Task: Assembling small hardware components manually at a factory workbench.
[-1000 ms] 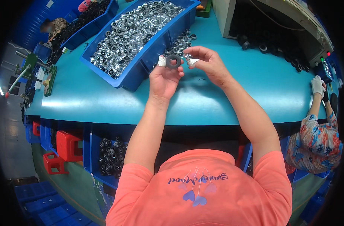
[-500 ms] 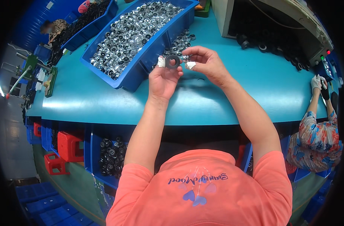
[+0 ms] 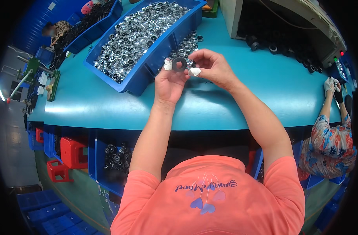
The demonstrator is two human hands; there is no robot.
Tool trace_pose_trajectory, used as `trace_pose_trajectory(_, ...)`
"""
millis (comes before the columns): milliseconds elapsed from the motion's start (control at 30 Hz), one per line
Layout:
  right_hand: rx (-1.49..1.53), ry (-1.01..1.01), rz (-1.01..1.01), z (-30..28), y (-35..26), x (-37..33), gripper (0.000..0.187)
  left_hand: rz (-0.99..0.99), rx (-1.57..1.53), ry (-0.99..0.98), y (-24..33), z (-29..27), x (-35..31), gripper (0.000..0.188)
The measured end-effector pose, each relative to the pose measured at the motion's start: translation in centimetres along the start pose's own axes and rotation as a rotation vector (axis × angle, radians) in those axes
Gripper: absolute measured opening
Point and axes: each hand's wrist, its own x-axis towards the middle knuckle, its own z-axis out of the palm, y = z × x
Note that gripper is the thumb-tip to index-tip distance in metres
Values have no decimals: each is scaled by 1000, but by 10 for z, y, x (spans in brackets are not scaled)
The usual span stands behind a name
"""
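My left hand (image 3: 170, 83) grips a black ring (image 3: 179, 64) with a round hole, held upright above the blue-green tabletop. White tape (image 3: 168, 64) wraps one of its fingers. Beside the ring, my right hand (image 3: 212, 68) pinches a small shiny metal part (image 3: 191, 64), which sits at the ring's right edge; whether the two touch I cannot tell. Its thumb also carries white tape. Just beyond the hands lies a loose heap of silvery parts (image 3: 186, 44), next to a blue bin (image 3: 143, 67) filled with similar shiny pieces.
A grey-white cabinet (image 3: 231, 19) stands at the far right with black round parts (image 3: 273, 49) at its opening. To the right, a gloved co-worker (image 3: 327, 145) works at the table. On the left are a green hand press (image 3: 32, 70) and red stools (image 3: 73, 152).
My right hand has shifted slightly left, bringing the shiny metal part closer against the black ring. The left hand stays nearly still.
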Motion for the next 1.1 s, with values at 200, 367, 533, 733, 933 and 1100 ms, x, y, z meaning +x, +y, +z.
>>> trace_pose_trajectory(200,-95,58,-68,4,1,-3,38,49,60,57,-3,9,-1,19)
trace_pose_trajectory(367,-295,79,-205,8,-4,-4,40,53,163,7,-3,10,-2,22)
trace_pose_trajectory(533,-252,112,-154,6,-4,-5,38,44,143,-3,-5,10,-1,21)
trace_pose_trajectory(733,0,177,-181,7,-4,0,33,11,115,26,-3,2,1,22)
trace_pose_trajectory(933,-155,145,-172,1,-1,-3,40,9,88,36,-3,6,-1,23)
trace_pose_trajectory(1100,-136,116,-179,9,-6,-4,33,24,114,10,-3,9,-2,25)
